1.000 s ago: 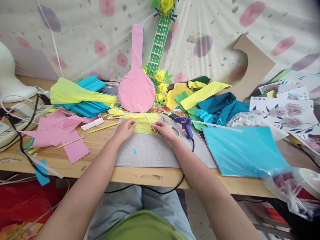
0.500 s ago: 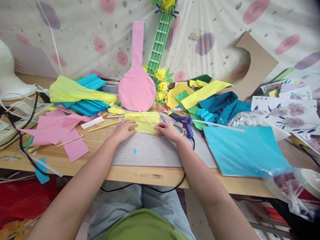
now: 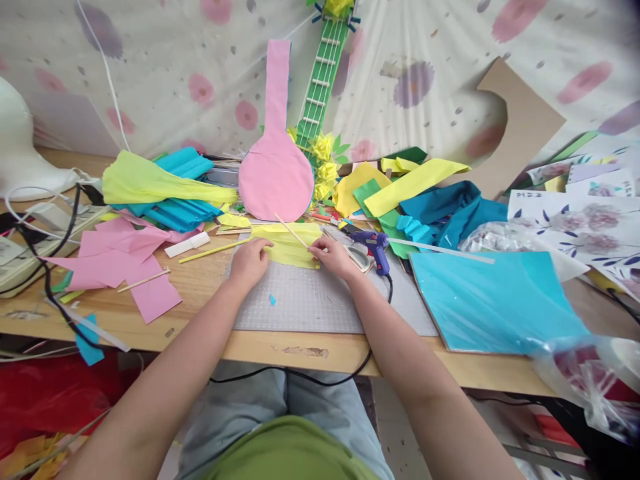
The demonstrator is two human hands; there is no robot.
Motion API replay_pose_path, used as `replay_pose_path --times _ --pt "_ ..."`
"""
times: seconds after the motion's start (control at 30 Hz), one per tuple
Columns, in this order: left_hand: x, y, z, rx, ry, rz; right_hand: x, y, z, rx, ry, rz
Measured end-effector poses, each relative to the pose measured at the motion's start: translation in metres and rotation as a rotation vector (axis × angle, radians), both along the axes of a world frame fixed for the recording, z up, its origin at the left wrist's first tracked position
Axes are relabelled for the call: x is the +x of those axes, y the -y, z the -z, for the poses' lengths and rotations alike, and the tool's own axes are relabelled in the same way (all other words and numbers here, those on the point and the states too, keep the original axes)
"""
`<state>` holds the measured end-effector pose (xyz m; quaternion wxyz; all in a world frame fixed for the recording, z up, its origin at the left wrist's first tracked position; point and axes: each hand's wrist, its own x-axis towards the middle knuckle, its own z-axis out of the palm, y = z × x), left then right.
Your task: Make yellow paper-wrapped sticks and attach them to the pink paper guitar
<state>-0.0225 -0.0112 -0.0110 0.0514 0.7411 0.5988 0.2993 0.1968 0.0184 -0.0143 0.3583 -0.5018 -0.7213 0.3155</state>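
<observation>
A sheet of yellow crepe paper [image 3: 295,235] lies on the grey cutting mat [image 3: 300,300]. My right hand [image 3: 332,256] pinches the near end of a thin wooden stick [image 3: 290,229], which slants up and leftward across the sheet. At the sheet's left edge, my left hand [image 3: 251,259] has its fingers bent and closed on the paper; part of the fingertips is hidden. Just right of my right hand lies a purple glue gun [image 3: 376,248] with a long glue stick in its back, beside scissors [image 3: 361,257].
A pink banjo-shaped piece [image 3: 276,180] stands behind the mat, before a green fretted neck [image 3: 320,83] with yellow paper flowers. Pink paper [image 3: 150,293] lies left, a blue board [image 3: 495,300] right. The black cable [image 3: 320,382] hangs along the table's front edge.
My left hand's fingers, flatter on the paper before, are now more bent. My right hand keeps the stick, which has shifted only slightly. The whole view has moved a little.
</observation>
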Motion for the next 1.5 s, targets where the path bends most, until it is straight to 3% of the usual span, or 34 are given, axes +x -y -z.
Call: replay_pose_path --times 0.27,0.5,0.67,0.8,0.93,1.03,1.13,1.2,1.3,1.4,1.5 --pt "-0.008 -0.009 0.010 -0.115 0.194 -0.031 0.019 0.008 -0.004 0.151 0.276 -0.153" --pt "-0.021 -0.016 0.011 -0.083 0.415 -0.125 0.015 0.011 -0.005 0.219 0.377 -0.189" --pt "-0.035 -0.023 0.011 -0.155 0.460 -0.187 0.014 0.010 -0.004 0.225 0.408 -0.185" --pt "-0.040 -0.024 0.011 -0.195 0.429 -0.137 0.014 0.011 -0.004 0.220 0.409 -0.177" --pt "-0.040 -0.021 0.009 -0.188 0.316 -0.048 0.015 0.012 -0.003 0.198 0.344 -0.137" --pt "-0.038 -0.016 0.004 -0.203 0.199 -0.033 0.015 0.012 -0.005 0.212 0.220 -0.019" --pt "-0.036 -0.013 0.001 -0.234 0.170 -0.010 0.012 0.012 -0.015 0.252 0.028 0.154" --pt "-0.034 -0.012 0.001 -0.245 0.202 0.004 0.006 0.012 -0.025 0.257 -0.091 0.199" --pt "-0.029 -0.013 0.004 -0.260 0.268 0.037 -0.007 0.011 -0.036 0.224 -0.126 0.114" --pt "-0.026 -0.014 0.005 -0.300 0.402 0.068 -0.023 0.006 -0.037 0.187 -0.014 -0.034" --pt "-0.034 -0.017 0.002 -0.284 0.597 -0.043 -0.036 -0.002 -0.029 0.161 0.097 -0.106"
